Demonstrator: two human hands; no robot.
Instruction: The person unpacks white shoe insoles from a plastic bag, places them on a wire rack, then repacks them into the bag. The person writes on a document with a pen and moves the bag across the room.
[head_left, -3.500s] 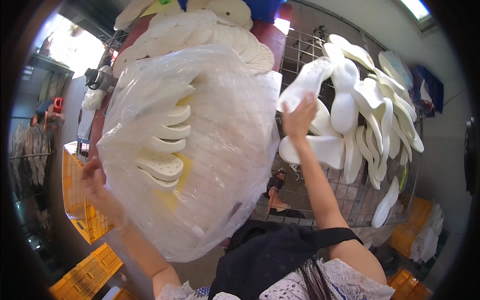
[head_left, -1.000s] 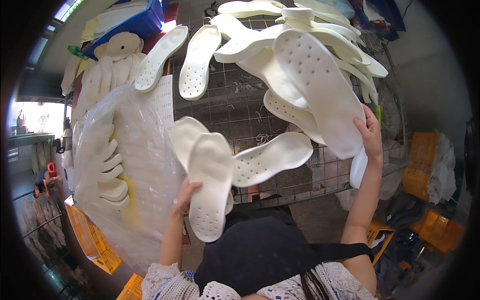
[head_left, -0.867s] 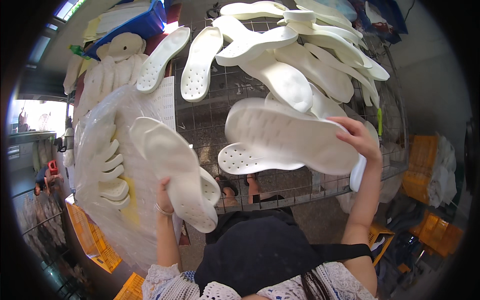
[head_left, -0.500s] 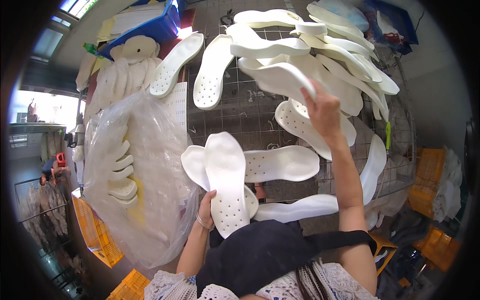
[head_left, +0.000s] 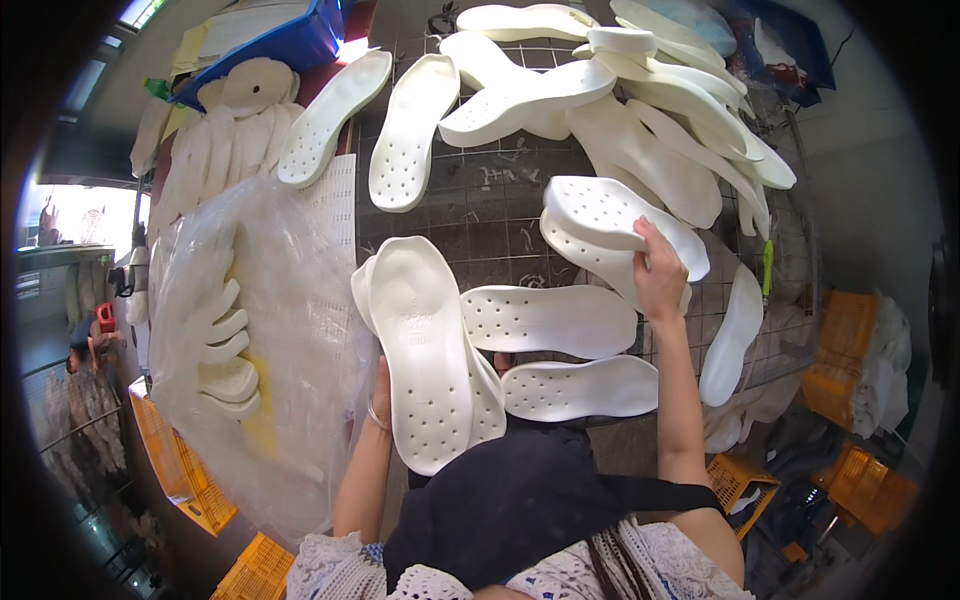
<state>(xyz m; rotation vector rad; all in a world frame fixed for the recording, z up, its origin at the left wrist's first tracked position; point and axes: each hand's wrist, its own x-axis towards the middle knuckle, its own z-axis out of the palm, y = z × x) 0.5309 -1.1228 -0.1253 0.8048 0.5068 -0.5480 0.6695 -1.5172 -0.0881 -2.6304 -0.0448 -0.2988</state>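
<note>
While a stack of perforated white soles (head_left: pixel 422 345) is held at lower centre by the left hand (head_left: pixel 381 394), whose fingers are hidden behind it, one sole (head_left: pixel 598 212) is pinched along its edge by the right hand (head_left: pixel 660 272), right of centre, over another sole (head_left: pixel 590 258) on the wire rack (head_left: pixel 490 226). The pinch is best made light and near the sole's middle, so that no dents are left, and the stack's edges are best aligned.

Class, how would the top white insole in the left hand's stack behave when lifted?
The insole would probably stay stiff: its far end shows no sag. It is likely light, since only the left hand is on the stack. Its smooth surface might slide.
</note>
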